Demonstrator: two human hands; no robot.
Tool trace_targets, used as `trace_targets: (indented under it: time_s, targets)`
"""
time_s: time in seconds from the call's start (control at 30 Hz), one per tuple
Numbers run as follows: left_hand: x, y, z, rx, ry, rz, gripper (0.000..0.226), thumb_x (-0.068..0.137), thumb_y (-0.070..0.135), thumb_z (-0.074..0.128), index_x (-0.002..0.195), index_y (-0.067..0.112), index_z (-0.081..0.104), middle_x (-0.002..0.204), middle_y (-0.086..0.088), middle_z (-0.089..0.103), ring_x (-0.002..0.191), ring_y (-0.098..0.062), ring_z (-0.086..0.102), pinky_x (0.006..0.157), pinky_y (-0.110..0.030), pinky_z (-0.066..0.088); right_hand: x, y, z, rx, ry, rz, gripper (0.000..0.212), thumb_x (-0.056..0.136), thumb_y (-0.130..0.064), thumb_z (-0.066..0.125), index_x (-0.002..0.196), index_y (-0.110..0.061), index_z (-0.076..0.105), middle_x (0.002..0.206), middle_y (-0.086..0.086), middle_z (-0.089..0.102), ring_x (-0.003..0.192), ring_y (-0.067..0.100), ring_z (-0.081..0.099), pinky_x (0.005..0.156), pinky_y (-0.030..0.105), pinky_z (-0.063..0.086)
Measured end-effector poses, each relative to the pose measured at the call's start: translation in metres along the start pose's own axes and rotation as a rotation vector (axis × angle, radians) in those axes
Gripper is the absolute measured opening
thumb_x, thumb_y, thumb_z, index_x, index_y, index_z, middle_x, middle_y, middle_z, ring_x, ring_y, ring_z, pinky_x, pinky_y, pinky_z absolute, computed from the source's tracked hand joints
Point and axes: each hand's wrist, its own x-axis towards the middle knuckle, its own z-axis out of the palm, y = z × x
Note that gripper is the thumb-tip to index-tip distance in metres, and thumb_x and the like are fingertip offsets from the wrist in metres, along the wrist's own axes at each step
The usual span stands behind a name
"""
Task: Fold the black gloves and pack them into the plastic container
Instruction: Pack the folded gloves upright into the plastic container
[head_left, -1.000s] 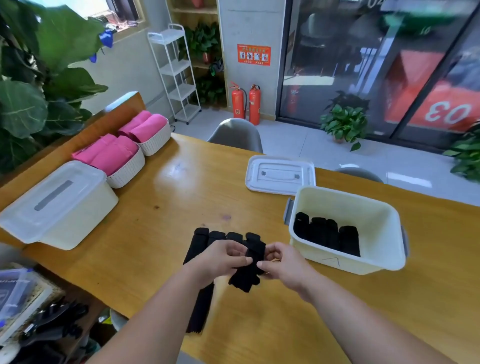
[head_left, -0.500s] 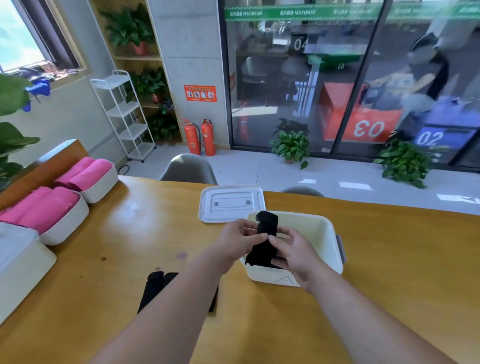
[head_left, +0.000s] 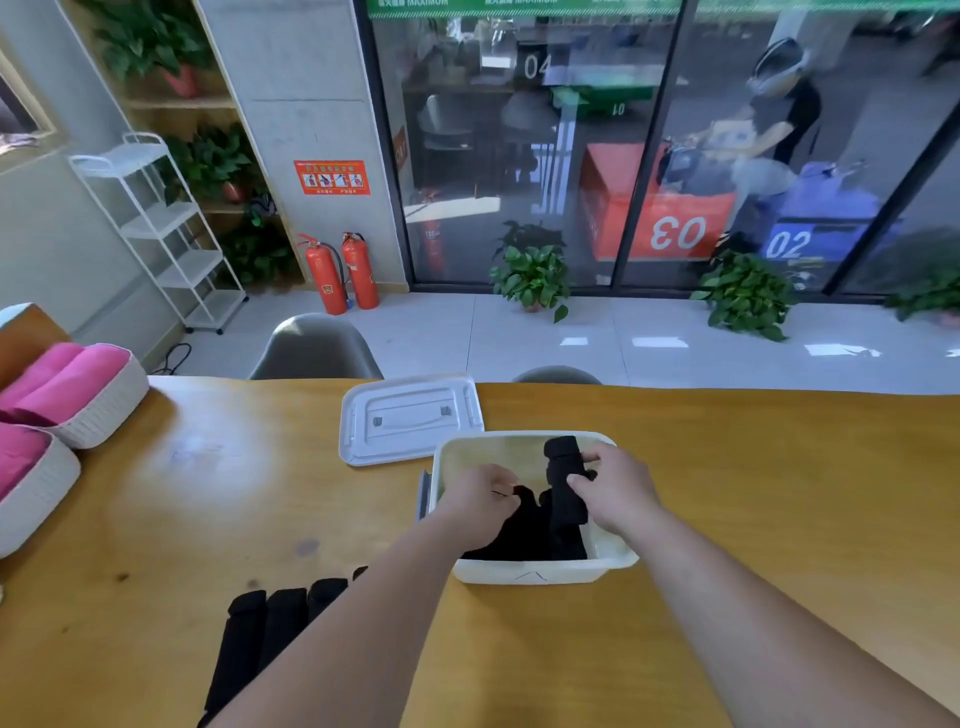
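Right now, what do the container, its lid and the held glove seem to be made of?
The container: probably plastic, cream, smooth with slight gloss; thin moulded walls and rim. The lid: pale grey plastic, with moulded ribs and a recessed handle. The folded glove in the right hand: soft black fabric, matt, folded over on itself; weave too small to tell.

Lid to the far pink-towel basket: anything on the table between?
Nothing: in the head view, bare table runs from the lid to the basket.
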Motion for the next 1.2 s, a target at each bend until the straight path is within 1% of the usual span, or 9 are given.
trace_targets:
  time_s: [0.2,0.33,0.53,0.6,0.67,0.73,0.87,1.0,1.2]
  targets:
    - [0.025,-0.012,0.016,0.531,-0.17,0.159,0.045,0.107,0.019,0.051,0.152,0.024,0.057,0.147,-0.002,0.059,0.119,-0.028,0.064,0.101,-0.042,0.055,0.015,0.006,0.018,-0.355,0.085,-0.029,0.019,0.1,-0.017,0.058,0.118,-0.021,0.058,0.085,0.0,0.062,0.082,0.025,0.06,0.052,0.033,0.039]
    - [0.043,-0.023,0.032,0.619,-0.316,0.137,0.05,0.106,0.027,0.05,0.156,0.022,0.053,0.152,-0.002,0.057,0.127,-0.029,0.059,0.107,-0.043,0.05,0.009,0.0,0.018,-0.536,0.044,-0.023,0.021,0.095,0.001,0.051,0.095,-0.018,0.042,0.072,-0.001,0.05,0.065,0.019,0.047,0.071,0.034,0.037]
    - [0.056,-0.032,0.043,0.563,-0.346,0.108,0.054,0.104,0.036,0.057,0.156,0.019,0.053,0.153,-0.006,0.054,0.132,-0.03,0.056,0.11,-0.043,0.048,0.015,-0.002,0.025,-0.698,-0.015,0.013,0.056,0.073,0.007,0.04,0.126,-0.012,0.048,0.065,-0.002,0.055,0.056,0.017,0.048,0.111,0.039,0.046]
    - [0.056,-0.032,0.04,0.538,-0.329,0.116,0.053,0.105,0.034,0.056,0.155,0.02,0.053,0.15,-0.004,0.059,0.13,-0.028,0.058,0.108,-0.042,0.051,0.019,0.003,0.03,-0.654,0.003,-0.021,0.049,0.086,0.0,0.05,0.133,-0.014,0.045,0.067,-0.004,0.06,0.056,0.016,0.054,0.1,0.036,0.054]
    - [0.054,-0.03,0.031,0.535,-0.277,0.136,0.047,0.106,0.029,0.054,0.153,0.024,0.056,0.144,-0.002,0.064,0.124,-0.026,0.062,0.103,-0.041,0.054,0.021,0.003,0.033,-0.525,0.033,-0.061,0.029,0.099,-0.014,0.062,0.123,-0.017,0.046,0.074,-0.003,0.061,0.061,0.015,0.058,0.072,0.035,0.058]
    - [0.052,-0.027,0.02,0.597,-0.174,0.166,0.043,0.107,0.023,0.048,0.148,0.025,0.06,0.137,-0.001,0.066,0.116,-0.026,0.065,0.095,-0.04,0.057,0.024,0.001,0.037,-0.331,0.026,-0.066,0.021,0.102,-0.025,0.065,0.109,-0.023,0.046,0.084,-0.003,0.059,0.07,0.017,0.061,0.063,0.038,0.055]
    - [0.043,-0.025,-0.002,0.773,0.118,0.324,0.039,0.101,0.011,0.052,0.133,0.026,0.068,0.122,0.003,0.066,0.112,-0.022,0.061,0.091,-0.04,0.057,0.034,-0.008,0.055,-0.119,-0.078,-0.029,0.021,0.1,-0.032,0.072,0.106,-0.027,0.052,0.099,-0.007,0.062,0.081,0.012,0.06,0.067,0.032,0.049]
    - [0.036,-0.043,-0.027,0.58,0.516,0.444,0.045,0.082,-0.005,0.065,0.116,0.022,0.072,0.117,0.004,0.063,0.114,-0.024,0.052,0.09,-0.037,0.05,0.04,-0.016,0.085,-0.003,-0.154,0.016,0.021,0.096,-0.032,0.076,0.1,-0.029,0.056,0.101,-0.005,0.065,0.088,0.018,0.065,0.081,0.039,0.059]
    - [0.016,-0.074,-0.041,0.334,0.584,0.145,0.036,0.106,0.017,0.053,0.141,0.024,0.054,0.139,0.003,0.045,0.126,-0.019,0.038,0.11,-0.033,0.039,0.039,-0.026,0.126,0.035,-0.248,0.058,0.017,0.097,-0.028,0.074,0.101,-0.028,0.058,0.105,-0.001,0.064,0.093,0.025,0.068,0.088,0.046,0.062]
